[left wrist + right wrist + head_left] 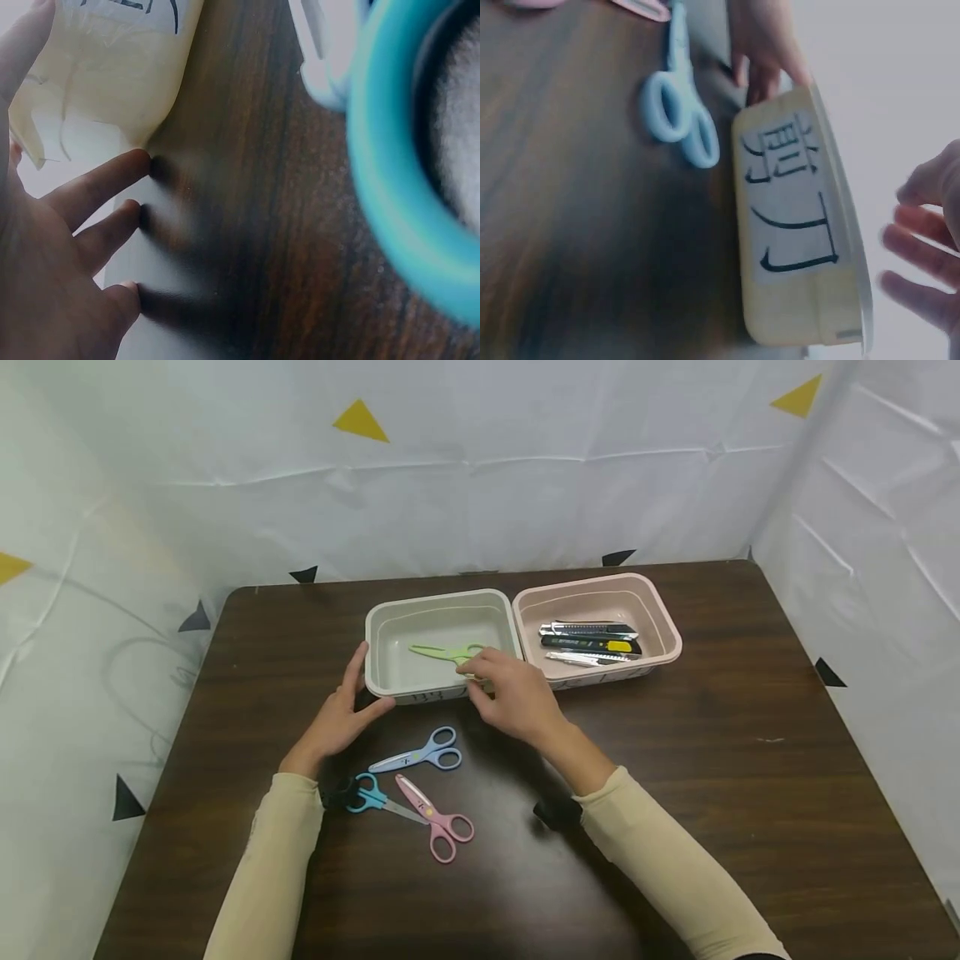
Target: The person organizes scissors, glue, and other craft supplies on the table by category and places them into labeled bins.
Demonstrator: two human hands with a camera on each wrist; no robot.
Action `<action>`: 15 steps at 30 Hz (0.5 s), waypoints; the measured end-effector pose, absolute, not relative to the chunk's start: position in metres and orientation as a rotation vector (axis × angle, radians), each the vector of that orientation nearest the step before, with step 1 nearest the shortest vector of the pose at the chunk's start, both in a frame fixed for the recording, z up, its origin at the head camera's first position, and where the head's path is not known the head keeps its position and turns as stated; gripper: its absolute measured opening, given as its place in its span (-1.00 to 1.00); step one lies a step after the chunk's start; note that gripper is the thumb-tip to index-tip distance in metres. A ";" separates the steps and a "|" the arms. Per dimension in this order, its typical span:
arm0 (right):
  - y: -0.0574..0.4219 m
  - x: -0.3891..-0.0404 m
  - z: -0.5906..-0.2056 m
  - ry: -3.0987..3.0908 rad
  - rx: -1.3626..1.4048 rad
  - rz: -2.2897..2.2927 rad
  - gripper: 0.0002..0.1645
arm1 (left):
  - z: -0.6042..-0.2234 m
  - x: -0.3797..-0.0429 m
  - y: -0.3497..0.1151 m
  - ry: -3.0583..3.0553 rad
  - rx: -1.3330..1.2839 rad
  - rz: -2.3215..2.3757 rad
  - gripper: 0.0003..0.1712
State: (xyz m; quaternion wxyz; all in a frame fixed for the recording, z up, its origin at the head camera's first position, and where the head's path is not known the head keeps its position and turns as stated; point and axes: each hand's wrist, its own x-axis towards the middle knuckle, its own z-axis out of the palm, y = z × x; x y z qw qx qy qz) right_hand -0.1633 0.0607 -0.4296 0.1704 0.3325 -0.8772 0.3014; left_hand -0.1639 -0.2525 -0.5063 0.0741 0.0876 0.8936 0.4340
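Head view shows our left hand (337, 720) spread at the corner of the grey tray (411, 625) and our right hand (517, 693) at the green scissors (444, 653) inside, though whether it grips them we cannot tell, so we'd best brace the tray and settle them flat.

I face a creased white wall covering (480, 510) scattered with yellow triangles (362, 423) and black triangles (127, 799). It stands behind my dark wood-grain desk (735, 793) and along its left and right edges. Soft light glosses the desk's middle.
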 end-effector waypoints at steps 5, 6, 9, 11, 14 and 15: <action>0.062 -0.151 -0.433 -2.379 0.983 0.817 -0.80 | -0.504 -0.164 -0.250 2.678 0.259 1.295 0.09; 0.061 -0.149 -0.435 -2.361 1.002 0.828 -0.81 | -0.503 -0.164 -0.249 2.679 0.255 1.290 0.09; 0.059 -0.141 -0.442 -2.344 1.099 0.854 -0.83 | -0.503 -0.164 -0.249 2.681 0.248 1.278 0.08; 0.057 -0.137 -0.449 -2.369 1.189 0.852 -0.82 | -0.503 -0.163 -0.250 2.682 0.242 1.277 0.08; 0.053 -0.132 -0.463 -2.466 1.308 0.824 -0.77 | -0.502 -0.163 -0.250 2.680 0.238 1.279 0.08; 0.052 -0.131 -0.468 -2.507 1.335 0.804 -0.74 | -0.502 -0.163 -0.250 2.681 0.237 1.277 0.08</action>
